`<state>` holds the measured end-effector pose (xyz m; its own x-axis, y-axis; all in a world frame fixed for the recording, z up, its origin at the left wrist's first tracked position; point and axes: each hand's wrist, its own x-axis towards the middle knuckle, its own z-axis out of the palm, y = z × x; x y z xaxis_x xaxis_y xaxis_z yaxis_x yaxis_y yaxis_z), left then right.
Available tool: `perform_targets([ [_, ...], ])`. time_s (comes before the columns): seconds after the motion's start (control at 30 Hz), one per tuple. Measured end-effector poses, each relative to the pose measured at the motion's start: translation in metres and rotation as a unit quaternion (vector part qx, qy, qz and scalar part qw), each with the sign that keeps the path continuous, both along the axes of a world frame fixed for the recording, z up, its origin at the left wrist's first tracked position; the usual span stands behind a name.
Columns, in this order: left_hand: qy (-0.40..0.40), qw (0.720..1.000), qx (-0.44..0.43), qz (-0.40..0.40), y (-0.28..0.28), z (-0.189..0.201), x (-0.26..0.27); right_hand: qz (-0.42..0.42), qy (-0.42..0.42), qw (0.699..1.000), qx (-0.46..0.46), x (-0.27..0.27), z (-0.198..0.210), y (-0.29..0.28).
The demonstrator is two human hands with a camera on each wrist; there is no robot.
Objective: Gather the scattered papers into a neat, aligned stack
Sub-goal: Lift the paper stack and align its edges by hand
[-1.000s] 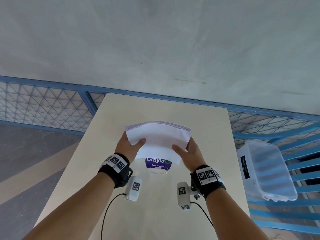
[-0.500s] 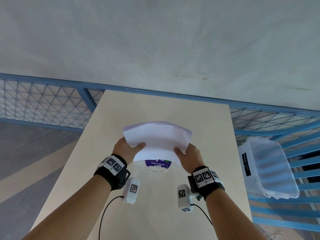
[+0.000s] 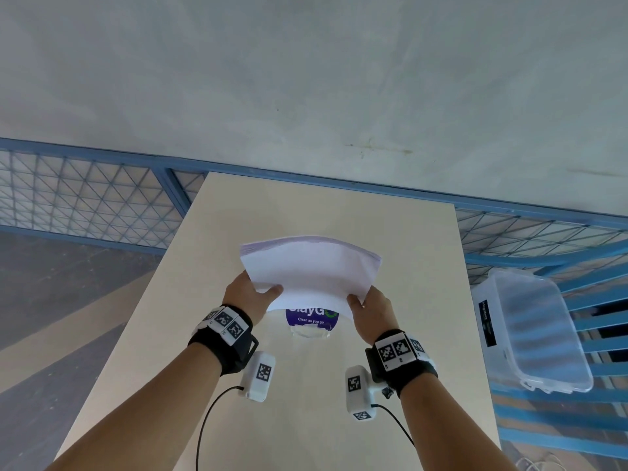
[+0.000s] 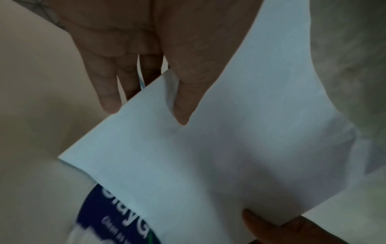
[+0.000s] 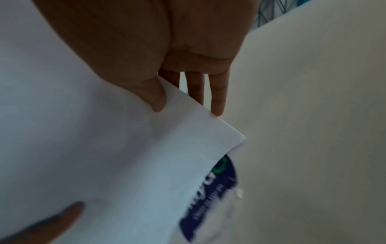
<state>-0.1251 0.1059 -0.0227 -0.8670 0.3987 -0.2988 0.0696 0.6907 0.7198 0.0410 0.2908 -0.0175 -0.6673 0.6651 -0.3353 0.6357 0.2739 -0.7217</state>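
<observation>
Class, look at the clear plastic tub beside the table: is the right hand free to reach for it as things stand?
Probably not yet: the right hand pinches the paper stack, as does the left hand. Nothing blocks the way to the tub.

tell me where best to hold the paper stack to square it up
Take the paper stack by its two side edges, as the left hand and right hand do: thumbs on top, fingers beneath. Coming from both sides suits its bowed, upright pose, with the lower edge free above the table.
</observation>
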Motion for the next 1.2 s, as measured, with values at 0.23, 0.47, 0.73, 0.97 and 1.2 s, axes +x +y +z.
perform_targets([
  [0.23, -0.007, 0.999, -0.006, 0.031, 0.003, -0.009, 0.008, -0.003, -0.011, 1.0, -0.024, -0.001, -0.015, -0.005],
  [0.47, 0.01, 0.999, -0.005, 0.034, 0.002, -0.006, 0.012, -0.007, -0.002, 1.0, -0.01, -0.003, -0.016, -0.007],
  [0.73, -0.001, 0.999, 0.042, 0.014, -0.005, 0.005, 0.005, 0.017, 0.054, 0.998, 0.004, 0.001, -0.009, -0.008],
  [0.97, -0.005, 0.994, 0.101, -0.029, -0.011, 0.009, 0.008, -0.015, 0.107, 0.993, -0.05, 0.006, -0.012, -0.015],
  [1.2, -0.024, 0.992, 0.126, 0.003, -0.014, 0.017, 0.022, -0.047, 0.159, 0.979, -0.12, 0.008, -0.002, -0.022],
])
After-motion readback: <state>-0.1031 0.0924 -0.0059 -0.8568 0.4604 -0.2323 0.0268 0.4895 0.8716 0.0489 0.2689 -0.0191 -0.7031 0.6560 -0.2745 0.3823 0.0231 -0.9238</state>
